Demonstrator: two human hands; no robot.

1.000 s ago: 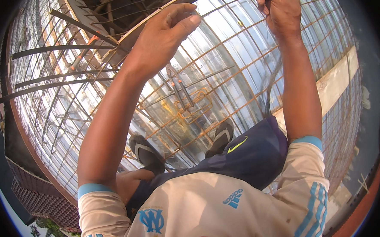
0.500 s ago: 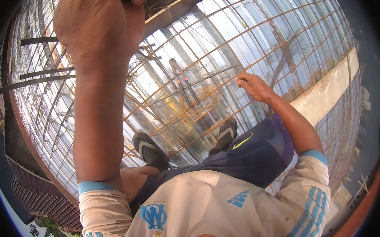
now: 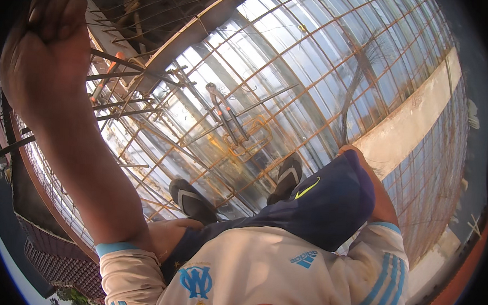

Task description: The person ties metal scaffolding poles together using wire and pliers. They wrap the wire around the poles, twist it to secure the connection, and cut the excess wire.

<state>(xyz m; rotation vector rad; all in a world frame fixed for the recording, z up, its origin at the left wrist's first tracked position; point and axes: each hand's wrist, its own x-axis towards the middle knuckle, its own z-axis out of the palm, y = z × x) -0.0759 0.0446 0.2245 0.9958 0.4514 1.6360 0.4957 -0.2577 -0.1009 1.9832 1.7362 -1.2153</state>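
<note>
- Surface: below you, rusty steel mesh [image 3: 339, 69] covers ribbed metal sheets [image 3: 275, 30].
- Wire bundle [image 3: 348, 100]: lies on the mesh just beyond your right knee [image 3: 358, 178].
- Right hand [image 3: 348, 149]: at the bundle's near end, mostly hidden by the knee; its grip cannot be told.
- Pincers [image 3: 227, 117]: on the mesh ahead of your sandals, beside a wire coil [image 3: 254, 137]; neither hand touches them.
- Left hand [image 3: 48, 48]: raised at upper left, fingers curled narrow; any held item cannot be confirmed.
- Caution: loose wire ends may snag if dragged across the bars; a foot knocking the mesh could dislodge the pincers.
- Change from half a second ago: left hand farther left; right hand drawn back toward the knee.
</note>
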